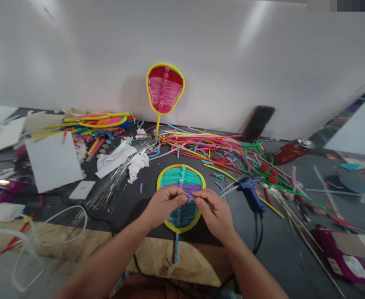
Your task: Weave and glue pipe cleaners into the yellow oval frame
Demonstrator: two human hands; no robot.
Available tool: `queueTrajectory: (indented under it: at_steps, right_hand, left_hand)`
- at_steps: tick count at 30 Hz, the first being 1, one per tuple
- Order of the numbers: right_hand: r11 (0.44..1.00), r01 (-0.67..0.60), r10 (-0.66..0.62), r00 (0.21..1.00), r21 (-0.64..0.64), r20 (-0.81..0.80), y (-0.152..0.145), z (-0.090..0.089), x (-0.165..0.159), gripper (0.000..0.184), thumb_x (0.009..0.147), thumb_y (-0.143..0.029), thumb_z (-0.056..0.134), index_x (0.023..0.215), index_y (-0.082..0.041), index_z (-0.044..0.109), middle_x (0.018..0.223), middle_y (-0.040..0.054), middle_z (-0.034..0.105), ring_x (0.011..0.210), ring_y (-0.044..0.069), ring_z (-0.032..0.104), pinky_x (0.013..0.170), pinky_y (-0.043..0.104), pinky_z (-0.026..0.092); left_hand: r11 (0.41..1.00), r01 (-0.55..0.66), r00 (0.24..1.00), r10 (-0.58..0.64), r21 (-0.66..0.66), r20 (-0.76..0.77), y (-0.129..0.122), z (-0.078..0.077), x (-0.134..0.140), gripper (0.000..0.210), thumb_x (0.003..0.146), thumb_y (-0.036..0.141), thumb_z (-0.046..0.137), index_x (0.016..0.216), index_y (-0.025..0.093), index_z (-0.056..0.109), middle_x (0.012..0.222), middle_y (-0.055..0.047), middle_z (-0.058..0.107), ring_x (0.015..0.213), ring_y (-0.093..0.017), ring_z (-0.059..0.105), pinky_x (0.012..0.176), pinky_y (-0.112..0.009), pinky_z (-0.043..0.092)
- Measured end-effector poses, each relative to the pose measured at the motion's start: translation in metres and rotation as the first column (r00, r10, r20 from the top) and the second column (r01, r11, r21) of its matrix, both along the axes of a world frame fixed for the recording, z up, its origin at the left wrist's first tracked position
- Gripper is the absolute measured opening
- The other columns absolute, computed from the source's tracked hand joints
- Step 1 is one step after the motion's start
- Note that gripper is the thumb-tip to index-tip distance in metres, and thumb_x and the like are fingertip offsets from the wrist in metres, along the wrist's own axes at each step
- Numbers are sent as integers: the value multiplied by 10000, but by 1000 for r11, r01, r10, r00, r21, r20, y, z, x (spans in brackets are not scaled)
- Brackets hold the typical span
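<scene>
My left hand [166, 205] and my right hand [215, 211] are brought together, thumbs and fingers pinching a short purple piece of pipe cleaner [188, 197] between them. Beneath lies a rounded pipe-cleaner fan [180, 221] with a yellow rim, filled in teal, purple and dark blue bands; its blue stem points toward me. Pearl-like beads run down its upper middle, and my hands hide part of its centre. Right of the fan rests a blue glue gun [252, 194]. A small purple scrap [141, 188] lies to the left.
A pink and red fan [165, 88] with a yellow rim stands upright against the white wall. Loose pipe cleaners [201, 145] are heaped behind, with a phone [257, 123] and a red can [293, 150] at right. Silver wires [114, 182], crumpled paper [115, 157] and a white card [53, 162] lie left.
</scene>
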State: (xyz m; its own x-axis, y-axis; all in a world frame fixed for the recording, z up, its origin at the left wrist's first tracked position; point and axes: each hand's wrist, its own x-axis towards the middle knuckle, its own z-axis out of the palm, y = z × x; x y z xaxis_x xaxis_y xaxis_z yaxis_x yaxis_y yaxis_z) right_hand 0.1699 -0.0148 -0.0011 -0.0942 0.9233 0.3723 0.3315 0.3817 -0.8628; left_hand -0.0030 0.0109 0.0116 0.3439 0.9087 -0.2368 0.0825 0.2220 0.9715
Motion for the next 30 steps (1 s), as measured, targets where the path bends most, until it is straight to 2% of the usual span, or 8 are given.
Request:
queueTrajectory:
  at_steps: [4, 8, 12, 21, 26, 30]
  right_hand:
    - [995, -40, 40, 999, -87, -11, 0, 3, -1, 110, 857, -232, 554, 823, -193, 651, 739, 19, 645, 680, 137, 598, 635, 243, 475]
    - [992, -32, 35, 999, -119, 26, 0, 5, -4, 165, 867, -231, 518, 729, -186, 597, 666, 1, 584, 616, 121, 534, 585, 225, 430]
    - [994, -20, 25, 999, -105, 39, 0, 4, -5, 170, 875, -227, 497, 726, -188, 571, 667, -3, 555, 617, 120, 512, 583, 227, 415]
    - [1000, -10, 11, 997, -13, 70, -1, 2, -5, 124, 874, -174, 480, 771, -191, 547, 714, 0, 556, 663, 124, 522, 615, 230, 408]
    - [1000, 1, 0, 995, -7, 100, -2, 2, -7, 131, 877, -173, 460, 768, -196, 528, 716, 9, 552, 668, 133, 521, 623, 247, 415]
    - [1000, -5, 5, 996, -3, 91, -3, 1, -10, 133, 872, -163, 456, 761, -198, 520, 705, 3, 540, 651, 128, 503, 612, 249, 407]
  left_hand:
    - [986, 79, 982, -51, 149, -184, -2, 3, 0, 272, 788, 401, 572, 707, 149, 636, 602, 22, 545, 572, -98, 441, 526, -195, 343]
    - [967, 99, 967, -37, 234, -254, -4, 11, 2, 160, 768, 277, 567, 681, 161, 635, 630, 17, 593, 613, -112, 499, 583, -202, 383]
    - [970, 87, 970, -31, 227, -239, -4, 13, 3, 109, 720, 255, 601, 685, 158, 637, 644, 13, 610, 614, -117, 516, 598, -208, 403]
    - [983, 27, 977, 12, 180, -215, -4, 8, 3, 150, 729, 283, 587, 658, 152, 600, 605, 23, 555, 596, -107, 475, 577, -207, 378]
    - [986, -32, 991, 53, 164, -126, -6, 1, 4, 156, 749, 292, 600, 685, 149, 604, 639, 16, 556, 626, -110, 476, 604, -211, 381]
    - [992, -90, 996, 91, 90, -12, -9, -2, 6, 183, 755, 322, 616, 705, 146, 602, 637, 18, 537, 604, -102, 455, 584, -208, 378]
